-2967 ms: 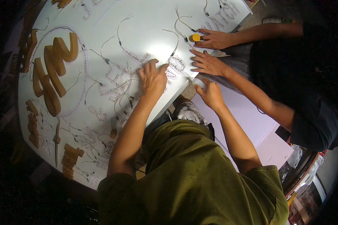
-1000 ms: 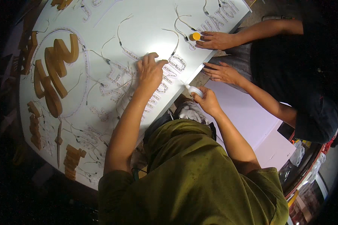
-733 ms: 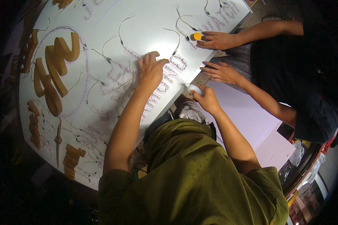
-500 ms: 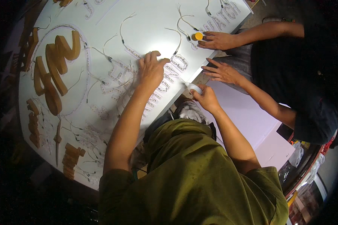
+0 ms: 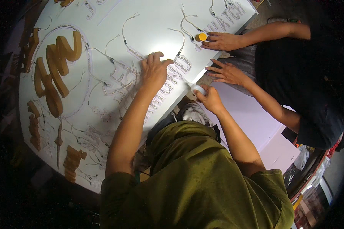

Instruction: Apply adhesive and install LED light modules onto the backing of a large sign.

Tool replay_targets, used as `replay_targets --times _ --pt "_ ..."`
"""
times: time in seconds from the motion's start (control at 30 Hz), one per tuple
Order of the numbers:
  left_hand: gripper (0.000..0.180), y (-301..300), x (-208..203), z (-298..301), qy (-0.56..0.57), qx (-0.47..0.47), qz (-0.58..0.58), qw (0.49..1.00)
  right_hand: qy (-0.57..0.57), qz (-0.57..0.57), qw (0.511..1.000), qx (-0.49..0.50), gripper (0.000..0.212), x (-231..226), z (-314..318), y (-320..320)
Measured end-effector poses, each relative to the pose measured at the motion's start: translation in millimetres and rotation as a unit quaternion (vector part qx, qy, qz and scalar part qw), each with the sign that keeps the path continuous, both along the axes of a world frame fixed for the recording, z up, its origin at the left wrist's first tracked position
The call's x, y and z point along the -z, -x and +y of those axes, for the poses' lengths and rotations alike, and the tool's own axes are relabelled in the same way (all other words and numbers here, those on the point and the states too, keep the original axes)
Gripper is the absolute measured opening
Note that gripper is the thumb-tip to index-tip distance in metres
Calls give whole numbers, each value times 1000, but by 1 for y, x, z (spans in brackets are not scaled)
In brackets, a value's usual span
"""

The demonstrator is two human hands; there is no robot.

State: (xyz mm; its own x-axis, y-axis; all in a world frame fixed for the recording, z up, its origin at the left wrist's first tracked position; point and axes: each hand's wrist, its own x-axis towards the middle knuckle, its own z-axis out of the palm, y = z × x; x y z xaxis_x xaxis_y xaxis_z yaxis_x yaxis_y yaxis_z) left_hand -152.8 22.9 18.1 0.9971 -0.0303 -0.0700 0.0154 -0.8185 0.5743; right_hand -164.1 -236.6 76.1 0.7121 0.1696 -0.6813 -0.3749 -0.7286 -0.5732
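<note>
White squeeze bottle [image 5: 198, 90] is sitting in the right hand [image 5: 211, 100], at the near right edge of the desk [image 5: 153, 24], nozzle pointing up-left at the strip-lined letters [image 5: 173, 74]. I'm reading that grip as wrapped round the body; can't tell how hard it's squeezing, or whether the tip is touching anything. Left hand [image 5: 154, 74] is resting on the desk beside the letters, fingers spread, no object showing in its grip; palm side is hidden from me. I'm judging the bottle light and soft-walled, so a hard clench is likely dosing it; slick if the outside is wet. I'm favouring a mid-body hold, fingers off the thin nozzle, which is probably the bendy bit. Letters are looking thin and light, with leads [image 5: 183, 40] trailing loose and likely fragile: I'm taking them by the outer edge, never by the wires. Co-worker's upper hand [image 5: 221, 41] is lying just beside a yellow round piece [image 5: 202, 37]; lower hand [image 5: 228, 72] is hovering near the desk edge.
</note>
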Motion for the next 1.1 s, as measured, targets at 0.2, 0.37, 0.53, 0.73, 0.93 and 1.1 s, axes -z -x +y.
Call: replay_targets --times 0.2,0.37,0.53,0.73,0.93,1.1 --pt "41 -1 -1 0 2 0 5 1000 -12 0 1000 13 33 5 -1 1" --pt "41 0 0 1 3 3 1 1000 -5 1 1000 11 33 1 1 -1" --pt "40 0 0 0 7 3 -5 1000 -19 -8 999 25 32 9 -12 6" --pt "40 0 -2 0 5 5 -4 1000 13 20 999 32 32 0 -22 10" --pt "40 -1 -3 1 3 7 -6 1000 -15 16 999 33 31 0 -35 17" --pt "41 1 -4 -1 -4 8 -3 1000 -56 41 995 70 26 -20 -40 22"
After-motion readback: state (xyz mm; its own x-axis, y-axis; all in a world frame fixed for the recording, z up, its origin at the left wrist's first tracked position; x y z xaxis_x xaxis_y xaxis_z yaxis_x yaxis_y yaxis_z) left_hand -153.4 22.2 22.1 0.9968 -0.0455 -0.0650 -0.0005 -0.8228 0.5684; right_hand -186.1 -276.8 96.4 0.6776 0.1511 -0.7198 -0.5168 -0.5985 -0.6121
